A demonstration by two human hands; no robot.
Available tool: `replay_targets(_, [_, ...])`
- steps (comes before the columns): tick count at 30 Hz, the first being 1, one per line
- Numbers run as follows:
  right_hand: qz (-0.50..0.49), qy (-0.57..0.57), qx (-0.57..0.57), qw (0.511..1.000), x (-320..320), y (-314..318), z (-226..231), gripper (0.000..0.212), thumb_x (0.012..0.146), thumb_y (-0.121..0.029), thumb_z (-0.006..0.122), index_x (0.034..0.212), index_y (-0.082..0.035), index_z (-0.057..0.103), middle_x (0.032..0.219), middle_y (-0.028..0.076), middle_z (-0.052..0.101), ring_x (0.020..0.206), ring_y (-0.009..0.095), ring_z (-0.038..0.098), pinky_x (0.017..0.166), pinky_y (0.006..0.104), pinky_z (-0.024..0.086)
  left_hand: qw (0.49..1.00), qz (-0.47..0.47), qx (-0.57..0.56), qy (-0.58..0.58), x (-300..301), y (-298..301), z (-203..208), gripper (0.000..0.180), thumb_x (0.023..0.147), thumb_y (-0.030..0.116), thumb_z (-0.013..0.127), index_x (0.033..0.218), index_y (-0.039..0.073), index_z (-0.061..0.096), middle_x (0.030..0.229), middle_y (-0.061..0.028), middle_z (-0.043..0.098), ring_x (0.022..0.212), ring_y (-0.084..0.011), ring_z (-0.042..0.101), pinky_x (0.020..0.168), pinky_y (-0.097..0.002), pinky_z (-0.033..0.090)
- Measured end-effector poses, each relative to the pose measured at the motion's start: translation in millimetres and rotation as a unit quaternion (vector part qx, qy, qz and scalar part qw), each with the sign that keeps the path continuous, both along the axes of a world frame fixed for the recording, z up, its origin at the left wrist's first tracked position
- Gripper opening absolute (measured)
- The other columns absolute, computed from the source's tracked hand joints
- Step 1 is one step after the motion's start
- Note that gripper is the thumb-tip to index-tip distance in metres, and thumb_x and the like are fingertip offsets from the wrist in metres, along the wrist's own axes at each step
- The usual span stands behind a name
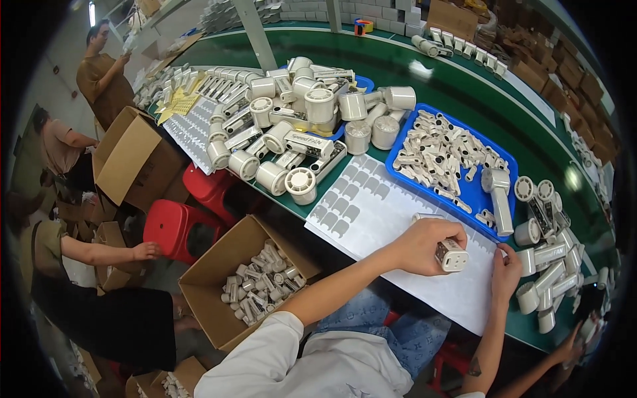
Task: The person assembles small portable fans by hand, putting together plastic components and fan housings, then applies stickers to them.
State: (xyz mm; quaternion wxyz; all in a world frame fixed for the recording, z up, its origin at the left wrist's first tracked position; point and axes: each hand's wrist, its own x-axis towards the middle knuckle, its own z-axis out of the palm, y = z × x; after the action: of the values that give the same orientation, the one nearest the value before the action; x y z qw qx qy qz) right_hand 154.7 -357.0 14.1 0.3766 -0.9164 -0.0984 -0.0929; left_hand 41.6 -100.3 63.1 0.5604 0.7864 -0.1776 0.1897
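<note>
My left hand (424,242) is wrapped round a white handheld fan (454,259); its handle end with small openings sticks out past my fingers. Under both hands lies a sticker sheet (371,229), with rows of grey labels at its left part. My right hand (507,270) is at the sheet's right side, thumb and fingers pinched together near the blue tray's corner. Whatever it pinches is too small to make out. Another white fan (501,199) leans inside the blue tray (391,174) just beyond my right hand, among many small white parts (441,146).
A large heap of white fans (302,142) covers the green bench to the left, with more fans (551,259) at the right. Below the bench edge stand a carton (199,292) of small fans and red stools (176,229). Other people (103,76) are at the left.
</note>
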Motion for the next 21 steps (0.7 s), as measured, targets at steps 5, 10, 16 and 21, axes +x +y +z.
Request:
replay_targets(5, [0.016,0.03,0.028,0.999,-4,3,6,0.018,0.088,-0.008,0.063,0.102,0.001,0.07,0.056,0.001,0.047,0.052,0.008,0.04,0.048,0.0296,0.032,1.0,0.001,-0.01,0.01,-1,-1,-1,0.033,0.062,0.011,0.083,0.087,0.009,0.06,0.084,-0.0043,0.066,0.079,-0.0235,0.062,0.07,-0.0328,0.049])
replay_targets(10, [-0.006,-0.015,-0.02,1.0,0,-1,-7,0.018,0.089,-0.007,0.062,0.103,0.002,0.07,0.057,0.001,0.049,0.053,0.008,0.042,0.049,0.028,0.033,1.0,0.003,-0.003,0.006,0,-1,0,0.034,0.062,0.012,0.083,0.087,0.01,0.059,0.084,-0.0042,0.065,0.078,-0.024,0.062,0.07,-0.0331,0.049])
replay_targets(16, [0.033,0.028,0.026,0.999,-3,3,6,0.016,0.089,-0.006,0.062,0.101,0.002,0.068,0.055,0.001,0.046,0.052,0.01,0.041,0.051,0.0275,0.035,1.0,0.014,0.005,-0.001,-1,0,-3,0.036,0.063,0.015,0.084,0.087,0.01,0.059,0.085,-0.0039,0.065,0.078,-0.0244,0.062,0.071,-0.0333,0.048])
replay_targets(21, [0.147,-0.073,0.052,0.985,-11,-15,1,0.009,0.084,-0.002,0.065,0.093,-0.002,0.064,0.084,0.003,0.055,0.063,0.009,0.048,0.053,0.0222,0.037,1.0,0.021,0.004,-0.001,-2,-2,-4,0.035,0.064,0.017,0.084,0.088,0.01,0.059,0.085,-0.0042,0.065,0.078,-0.0242,0.061,0.071,-0.0332,0.048])
